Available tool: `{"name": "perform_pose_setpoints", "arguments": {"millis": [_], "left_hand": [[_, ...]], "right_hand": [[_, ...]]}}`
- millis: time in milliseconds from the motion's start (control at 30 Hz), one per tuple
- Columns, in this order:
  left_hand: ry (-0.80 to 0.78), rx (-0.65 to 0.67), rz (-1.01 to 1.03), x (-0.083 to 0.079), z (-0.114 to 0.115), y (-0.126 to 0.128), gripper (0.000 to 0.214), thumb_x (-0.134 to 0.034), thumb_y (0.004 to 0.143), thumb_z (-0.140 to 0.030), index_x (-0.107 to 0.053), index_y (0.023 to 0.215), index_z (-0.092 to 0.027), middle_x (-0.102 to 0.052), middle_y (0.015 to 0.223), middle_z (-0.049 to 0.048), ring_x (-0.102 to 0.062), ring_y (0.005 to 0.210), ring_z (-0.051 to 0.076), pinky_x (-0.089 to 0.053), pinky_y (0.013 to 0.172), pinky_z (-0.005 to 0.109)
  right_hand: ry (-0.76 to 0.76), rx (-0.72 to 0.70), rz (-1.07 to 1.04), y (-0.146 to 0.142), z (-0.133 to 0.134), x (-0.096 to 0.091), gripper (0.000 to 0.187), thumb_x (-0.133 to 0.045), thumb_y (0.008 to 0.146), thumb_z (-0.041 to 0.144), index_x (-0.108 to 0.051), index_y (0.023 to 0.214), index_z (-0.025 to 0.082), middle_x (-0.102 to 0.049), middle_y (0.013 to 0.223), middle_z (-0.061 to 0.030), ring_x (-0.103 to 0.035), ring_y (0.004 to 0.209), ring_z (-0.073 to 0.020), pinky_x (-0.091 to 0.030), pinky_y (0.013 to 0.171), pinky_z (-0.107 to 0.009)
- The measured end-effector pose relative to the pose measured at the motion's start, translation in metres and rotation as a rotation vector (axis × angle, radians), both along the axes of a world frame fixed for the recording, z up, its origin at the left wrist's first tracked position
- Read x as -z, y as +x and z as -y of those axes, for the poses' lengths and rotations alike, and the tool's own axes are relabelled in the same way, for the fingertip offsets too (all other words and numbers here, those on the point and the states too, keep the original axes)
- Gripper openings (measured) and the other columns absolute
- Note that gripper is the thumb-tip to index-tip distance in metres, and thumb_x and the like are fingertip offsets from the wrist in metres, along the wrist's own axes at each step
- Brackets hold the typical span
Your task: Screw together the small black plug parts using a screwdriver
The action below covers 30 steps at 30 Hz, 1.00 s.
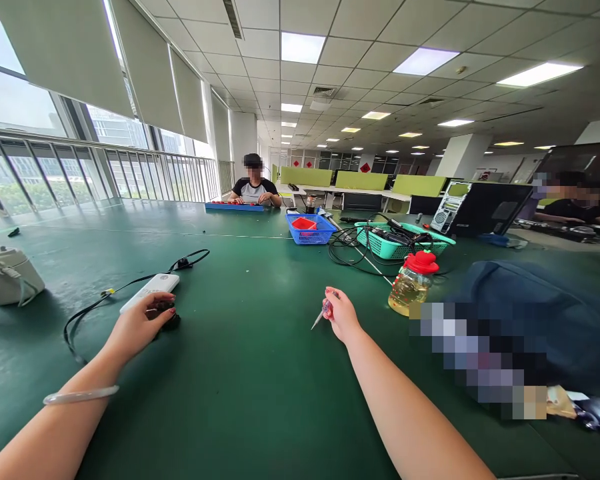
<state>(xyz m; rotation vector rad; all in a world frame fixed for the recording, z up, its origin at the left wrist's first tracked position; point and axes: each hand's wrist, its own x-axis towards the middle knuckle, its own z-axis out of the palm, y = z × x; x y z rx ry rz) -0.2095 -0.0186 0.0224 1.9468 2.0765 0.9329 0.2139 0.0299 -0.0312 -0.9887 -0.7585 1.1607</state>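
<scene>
My left hand [143, 319], with a pale bangle [81, 396] on its wrist, curls its fingers round a small black object [171, 322]. Most of that object is hidden under the fingers, so its kind is unclear. Just beyond these fingers lies a white, flat rectangular device [156, 287], and a black cable [87, 308] loops beside it. My right hand [341, 315] is closed on a slim pointed tool [319, 319], its grey tip slanting down to the left over the green tabletop [260, 373]. The tool's handle is mostly covered by the fingers.
A drink bottle with a red lid [414, 283] stands right of my right hand. Beyond are a blue basket [311, 233], a teal basket [387, 250] and tangled cables. A dark blue bag [540, 313] lies right, a beige case [10, 273] left. One person [254, 183] sits opposite.
</scene>
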Motion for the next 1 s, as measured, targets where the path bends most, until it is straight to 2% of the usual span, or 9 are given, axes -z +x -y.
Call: {"name": "perform_pose_setpoints", "arguments": {"millis": [100, 200, 267, 333, 433, 533, 667, 800, 1000], "left_hand": [[-0.017, 0.043, 0.073, 0.004, 0.001, -0.005, 0.050, -0.049, 0.081, -0.049, -0.055, 0.122, -0.021, -0.065, 0.121, 0.0038, -0.063, 0.101, 0.021, -0.048, 0.086, 0.027], [-0.066, 0.104, -0.011, 0.006, 0.000, -0.013, 0.052, -0.047, 0.081, -0.055, -0.060, 0.119, -0.022, -0.065, 0.121, 0.0029, -0.063, 0.097, 0.021, -0.048, 0.084, 0.026], [-0.072, 0.157, -0.075, 0.005, -0.001, -0.024, 0.053, -0.046, 0.080, -0.058, -0.063, 0.115, -0.023, -0.064, 0.123, 0.0020, -0.061, 0.102, 0.022, -0.046, 0.088, 0.026], [-0.077, 0.139, -0.091, 0.001, -0.001, -0.038, 0.055, -0.046, 0.079, -0.059, -0.064, 0.115, -0.021, -0.063, 0.126, 0.0028, -0.060, 0.107, 0.023, -0.043, 0.092, 0.026], [-0.116, 0.034, -0.061, -0.011, 0.001, -0.051, 0.060, -0.048, 0.077, -0.060, -0.062, 0.119, -0.019, -0.065, 0.124, 0.0040, -0.062, 0.106, 0.023, -0.043, 0.093, 0.026], [-0.179, -0.018, -0.090, -0.028, 0.004, -0.042, 0.053, -0.048, 0.079, -0.054, -0.061, 0.121, -0.023, -0.070, 0.114, 0.0002, -0.063, 0.104, 0.022, -0.044, 0.090, 0.026], [-0.258, 0.015, -0.212, -0.042, 0.002, -0.006, 0.045, -0.043, 0.085, -0.040, -0.062, 0.124, -0.024, -0.071, 0.112, 0.0013, -0.064, 0.103, 0.024, -0.046, 0.088, 0.029], [-0.253, -0.045, -0.359, -0.036, -0.001, 0.014, 0.045, -0.040, 0.086, -0.034, -0.065, 0.121, -0.022, -0.069, 0.116, 0.0071, -0.061, 0.107, 0.029, -0.046, 0.091, 0.037], [-0.221, -0.034, -0.349, -0.016, -0.004, 0.003, 0.045, -0.046, 0.084, -0.042, -0.067, 0.120, -0.025, -0.065, 0.125, 0.0073, -0.059, 0.112, 0.032, -0.048, 0.090, 0.038]], "right_hand": [[0.002, -0.010, -0.016, 0.001, 0.001, -0.001, 0.038, -0.077, 0.062, 0.041, -0.056, 0.088, 0.023, -0.050, 0.053, 0.0071, -0.037, 0.040, -0.0072, -0.031, 0.039, -0.022], [0.006, -0.017, -0.025, 0.001, 0.002, -0.001, 0.039, -0.077, 0.063, 0.041, -0.056, 0.090, 0.023, -0.051, 0.053, 0.0070, -0.038, 0.040, -0.0071, -0.031, 0.040, -0.022], [0.007, -0.023, -0.028, 0.001, 0.002, -0.001, 0.039, -0.078, 0.063, 0.040, -0.056, 0.091, 0.023, -0.052, 0.054, 0.0069, -0.038, 0.040, -0.0070, -0.031, 0.041, -0.022], [0.006, -0.032, -0.030, 0.001, 0.003, 0.000, 0.040, -0.078, 0.063, 0.039, -0.056, 0.093, 0.023, -0.052, 0.055, 0.0068, -0.038, 0.040, -0.0065, -0.031, 0.041, -0.022], [0.002, -0.044, -0.032, 0.001, 0.002, 0.000, 0.041, -0.078, 0.062, 0.038, -0.056, 0.093, 0.022, -0.053, 0.057, 0.0068, -0.037, 0.041, -0.0059, -0.031, 0.041, -0.021], [-0.004, -0.054, -0.027, 0.001, 0.001, 0.001, 0.041, -0.078, 0.062, 0.038, -0.057, 0.094, 0.022, -0.054, 0.058, 0.0063, -0.038, 0.041, -0.0065, -0.030, 0.041, -0.022], [0.001, -0.053, -0.024, 0.001, 0.000, 0.001, 0.042, -0.078, 0.062, 0.039, -0.057, 0.094, 0.023, -0.053, 0.057, 0.0065, -0.038, 0.040, -0.0067, -0.030, 0.040, -0.022], [0.013, -0.046, -0.010, 0.000, 0.001, 0.000, 0.042, -0.078, 0.062, 0.041, -0.056, 0.094, 0.022, -0.053, 0.056, 0.0066, -0.037, 0.039, -0.0066, -0.030, 0.039, -0.022], [0.019, -0.056, 0.016, 0.000, 0.002, -0.001, 0.043, -0.078, 0.062, 0.042, -0.057, 0.095, 0.022, -0.053, 0.058, 0.0063, -0.038, 0.041, -0.0070, -0.031, 0.040, -0.022]]}}
